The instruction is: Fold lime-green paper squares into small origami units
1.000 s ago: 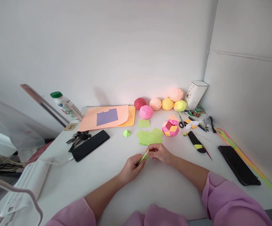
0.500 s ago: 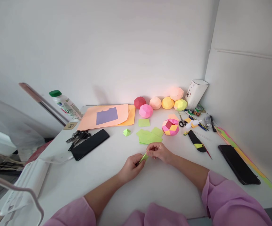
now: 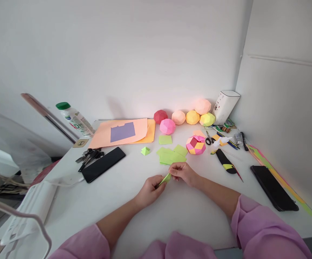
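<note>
Both hands meet at the middle of the white desk [image 3: 134, 216] and pinch one small folded green paper [image 3: 166, 178]. My left hand [image 3: 150, 190] grips its lower end with closed fingers. My right hand [image 3: 182, 172] pinches its upper end. Just beyond my hands lies a loose pile of green paper squares [image 3: 171, 155]. A small folded green pyramid [image 3: 145, 151] sits to their left, and a pink and yellow paper ball [image 3: 196, 145] stands to their right.
Several paper balls [image 3: 184, 117] line the back wall beside a white box [image 3: 224, 106]. Orange sheets [image 3: 123, 132], a bottle [image 3: 75, 119], keys [image 3: 89, 156] and a black phone [image 3: 103, 164] lie left. Scissors [image 3: 208, 137], pens, a black knife [image 3: 226, 162] and another phone [image 3: 273, 187] lie right.
My hands and the green paper have stayed almost in place; the fingers shift only slightly on the fold.
</note>
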`<state>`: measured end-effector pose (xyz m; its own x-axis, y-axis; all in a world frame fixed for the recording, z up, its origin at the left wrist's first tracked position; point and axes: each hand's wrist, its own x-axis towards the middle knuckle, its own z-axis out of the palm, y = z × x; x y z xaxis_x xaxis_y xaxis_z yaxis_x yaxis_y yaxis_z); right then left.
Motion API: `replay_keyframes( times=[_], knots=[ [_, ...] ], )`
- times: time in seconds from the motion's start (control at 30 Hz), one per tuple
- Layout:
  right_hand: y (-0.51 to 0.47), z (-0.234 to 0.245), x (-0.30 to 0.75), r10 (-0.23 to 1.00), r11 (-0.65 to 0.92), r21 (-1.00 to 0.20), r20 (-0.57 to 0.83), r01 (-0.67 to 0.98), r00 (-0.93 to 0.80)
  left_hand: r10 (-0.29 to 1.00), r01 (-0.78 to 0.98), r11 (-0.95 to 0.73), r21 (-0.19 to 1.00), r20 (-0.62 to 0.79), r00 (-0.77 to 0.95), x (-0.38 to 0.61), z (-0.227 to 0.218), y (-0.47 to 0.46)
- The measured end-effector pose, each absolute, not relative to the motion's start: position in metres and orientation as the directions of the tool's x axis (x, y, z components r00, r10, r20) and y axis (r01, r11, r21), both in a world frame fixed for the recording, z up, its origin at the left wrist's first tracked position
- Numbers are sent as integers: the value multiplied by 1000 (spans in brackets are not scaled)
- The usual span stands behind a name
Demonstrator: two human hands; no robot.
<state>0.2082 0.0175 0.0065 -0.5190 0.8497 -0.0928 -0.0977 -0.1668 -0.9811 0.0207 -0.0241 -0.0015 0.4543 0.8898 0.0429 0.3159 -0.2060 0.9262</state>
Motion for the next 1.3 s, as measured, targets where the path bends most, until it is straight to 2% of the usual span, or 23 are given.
replay_keyframes(
  times=[0.13,0.33,0.53,0.67,0.8,1.3],
  knots=[
    [15,4,207,860,-145,-982,-65,-118,-507,902,275,-130,953,-2,432,20,2,-24],
    [10,0,203,867,-75,-997,-64,-2,-495,912,248,-67,966,-42,409,20,3,-25],
    [10,1,203,896,-85,-996,-62,-34,-439,953,129,11,992,-50,300,20,-5,-23],
    [8,1,204,877,-53,-997,-69,48,-476,952,95,49,994,-76,297,18,-6,-21],
    [7,-1,204,870,-30,-994,-77,102,-487,946,71,61,996,-80,314,18,-5,-21],
    [7,0,203,865,-58,-993,-101,101,-492,958,1,83,997,-80,276,18,-8,-20]
  ],
)
